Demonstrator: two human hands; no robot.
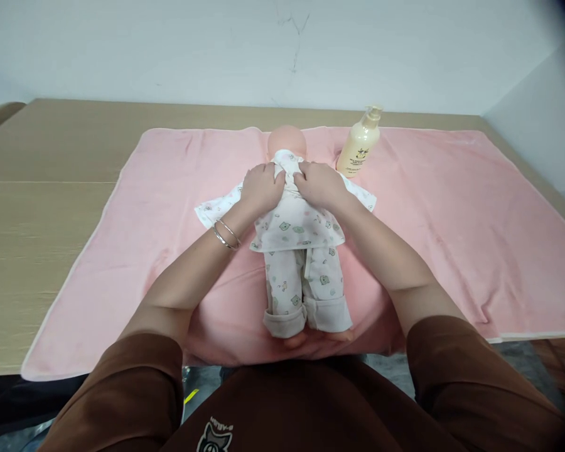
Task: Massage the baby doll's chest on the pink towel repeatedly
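A baby doll [304, 229] in a white printed top and matching trousers lies with its head away from me. Its bald head [287, 141] shows no face from here. My left hand [263, 187] is on the left side of the doll's upper body, fingers curled over the shoulder and thumb near the middle. My right hand [321, 183] grips the other shoulder in the same way, its thumb close to the left one. The sleeves spread out to both sides, and the feet [295, 341] stick out below rolled cuffs.
Under the doll a pink blanket [136, 251] covers much of the wooden table [37, 251]. A cream pump bottle [359, 144] stands on the blanket, beyond my right hand. A white wall [193, 56] rises behind the table.
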